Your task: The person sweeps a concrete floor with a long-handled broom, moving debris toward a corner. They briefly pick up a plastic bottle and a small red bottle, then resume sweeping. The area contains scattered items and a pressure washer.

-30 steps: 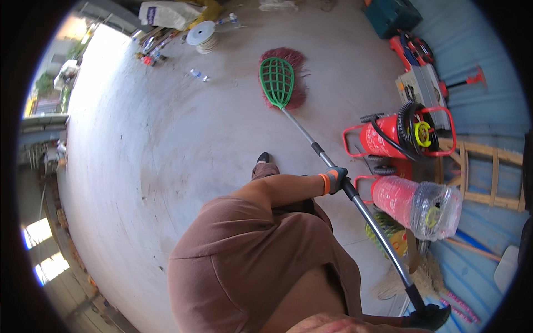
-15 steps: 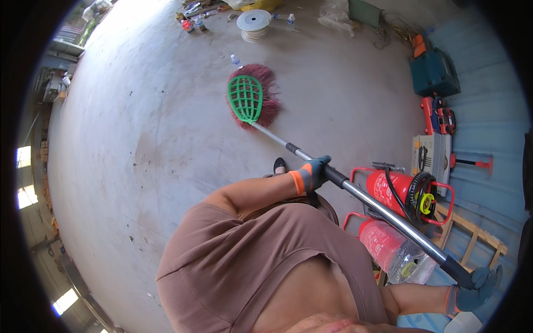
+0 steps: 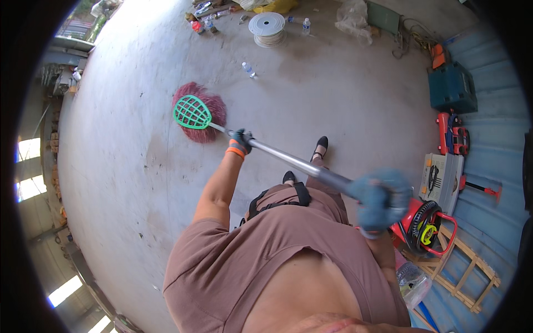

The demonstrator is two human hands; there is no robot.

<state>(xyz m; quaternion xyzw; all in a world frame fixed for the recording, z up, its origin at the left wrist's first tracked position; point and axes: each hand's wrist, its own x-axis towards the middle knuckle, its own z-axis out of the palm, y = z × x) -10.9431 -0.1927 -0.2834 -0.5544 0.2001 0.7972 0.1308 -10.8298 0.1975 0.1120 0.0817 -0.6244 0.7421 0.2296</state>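
A long-handled broom (image 3: 286, 158) slants across in front of me, its head away to the left on the floor. The head has a green plastic grid (image 3: 192, 112) over dark red bristles (image 3: 217, 108). My left hand (image 3: 240, 141), in a grey-blue glove with an orange cuff, is wrapped round the pole close to the head. Blurred by motion, my gloved right hand (image 3: 382, 201) grips the handle's dark upper end near my chest. A small clear plastic bottle (image 3: 248, 69) lies on the floor beyond the bristles.
A white cable spool (image 3: 267, 28), another bottle (image 3: 306, 26) and loose clutter lie at the far side. Along the blue wall on the right stand a teal case (image 3: 452, 87), a grey case (image 3: 441, 180), a red extinguisher (image 3: 408, 217) and a wooden frame (image 3: 463, 283).
The broom head has swept left, away from the bottle. My left hand has moved left with the pole, nearer the head, and my right hand has come from the far right toward my chest.
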